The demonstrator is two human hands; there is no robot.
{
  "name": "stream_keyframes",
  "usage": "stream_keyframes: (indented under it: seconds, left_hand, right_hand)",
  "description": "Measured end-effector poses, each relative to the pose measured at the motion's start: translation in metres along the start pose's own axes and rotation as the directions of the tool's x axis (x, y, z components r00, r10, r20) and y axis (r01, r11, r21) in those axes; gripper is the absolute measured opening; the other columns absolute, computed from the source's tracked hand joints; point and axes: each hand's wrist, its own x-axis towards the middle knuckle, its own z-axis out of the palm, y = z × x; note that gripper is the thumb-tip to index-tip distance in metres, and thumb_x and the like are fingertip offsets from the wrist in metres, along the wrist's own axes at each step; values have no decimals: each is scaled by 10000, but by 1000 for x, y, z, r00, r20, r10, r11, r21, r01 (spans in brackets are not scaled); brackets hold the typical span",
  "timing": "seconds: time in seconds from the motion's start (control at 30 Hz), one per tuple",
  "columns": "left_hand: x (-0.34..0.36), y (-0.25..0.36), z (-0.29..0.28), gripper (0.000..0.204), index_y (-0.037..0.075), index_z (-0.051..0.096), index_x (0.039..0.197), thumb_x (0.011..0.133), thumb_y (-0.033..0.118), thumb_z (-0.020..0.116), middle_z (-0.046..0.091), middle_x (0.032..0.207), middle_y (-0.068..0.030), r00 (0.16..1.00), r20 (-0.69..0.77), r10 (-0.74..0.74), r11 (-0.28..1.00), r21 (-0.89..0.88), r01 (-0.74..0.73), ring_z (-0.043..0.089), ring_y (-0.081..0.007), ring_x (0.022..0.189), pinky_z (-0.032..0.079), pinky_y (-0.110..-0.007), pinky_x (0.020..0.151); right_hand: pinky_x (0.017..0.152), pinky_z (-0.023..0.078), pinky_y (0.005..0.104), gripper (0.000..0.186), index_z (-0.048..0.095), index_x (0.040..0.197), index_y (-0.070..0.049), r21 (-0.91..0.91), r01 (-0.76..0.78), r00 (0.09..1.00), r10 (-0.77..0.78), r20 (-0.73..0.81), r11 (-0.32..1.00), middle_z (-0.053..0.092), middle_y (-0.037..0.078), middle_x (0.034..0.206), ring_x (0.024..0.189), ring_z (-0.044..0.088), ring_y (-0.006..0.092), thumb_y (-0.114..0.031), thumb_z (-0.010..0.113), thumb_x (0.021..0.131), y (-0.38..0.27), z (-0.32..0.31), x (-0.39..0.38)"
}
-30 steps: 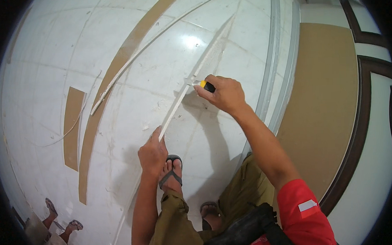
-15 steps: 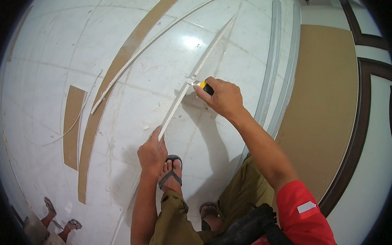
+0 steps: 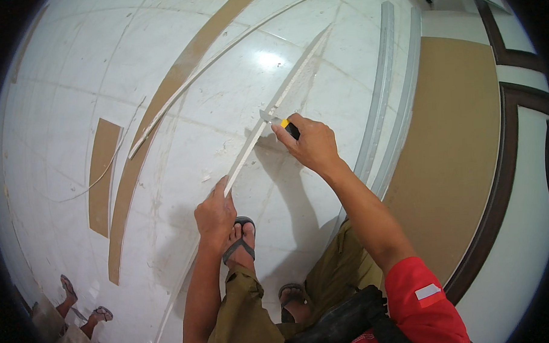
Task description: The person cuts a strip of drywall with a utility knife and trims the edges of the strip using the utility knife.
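A long, narrow strip of white plasterboard (image 3: 246,152) slants away from me, its pale cut edge facing up. My left hand (image 3: 215,214) grips it near its close part, just above my sandalled foot. In my right hand (image 3: 313,143) is a utility knife (image 3: 291,130) with a black and yellow body, fingers wrapped round it. Its bare blade (image 3: 266,117) points left and crosses the strip partway along. Small chips mark the strip's edge beside the blade. How deep the blade sits in the board cannot be made out.
Brown-faced board strips (image 3: 144,149) and a thin white strip (image 3: 181,90) lie on the tiled floor to the left. Grey metal channels (image 3: 383,77) and a large brown board (image 3: 446,141) are on the right. Another person's feet (image 3: 98,315) show at lower left.
The knife blade has turned and now shows flat across the strip, where before it was mostly hidden at the edge. My right hand has shifted slightly left; my left hand keeps its grip.
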Motion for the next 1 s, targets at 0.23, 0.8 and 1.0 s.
stream_keyframes:
  seconds: [0.23, 0.8, 1.0]
  left_hand:
    - [0, -1, 2, 348, 152, 695, 1370, 1029, 212, 653, 717, 741, -219, 1000, 0, 8, 1000, -6, -8, 728, -421, 694, 576, -499, 658]
    - [-1, -6, 7, 371, 159, 687, 1381, 1010, 182, 681, 713, 732, -205, 996, -65, 62, 998, 20, -61, 717, -411, 652, 563, -500, 614]
    - [-2, -1, 6, 354, 139, 696, 1367, 1015, 174, 674, 724, 758, -205, 998, -48, 50, 999, 22, -49, 719, -412, 666, 560, -493, 611]
  right_hand:
    - [573, 527, 439, 459, 713, 902, -48, -118, 72, 994, -81, -74, 990, 704, 152, 709, 612, 684, 334, -496, 693, 1001, 7, -8, 4]
    - [586, 547, 469, 502, 685, 896, -53, -106, 11, 995, -22, -102, 994, 704, 161, 736, 637, 700, 357, -541, 654, 1011, 4, -1, -1]
    - [548, 539, 442, 491, 692, 893, -72, -168, 68, 989, -89, -120, 983, 675, 138, 694, 602, 691, 327, -551, 675, 1001, 12, 1, 1]
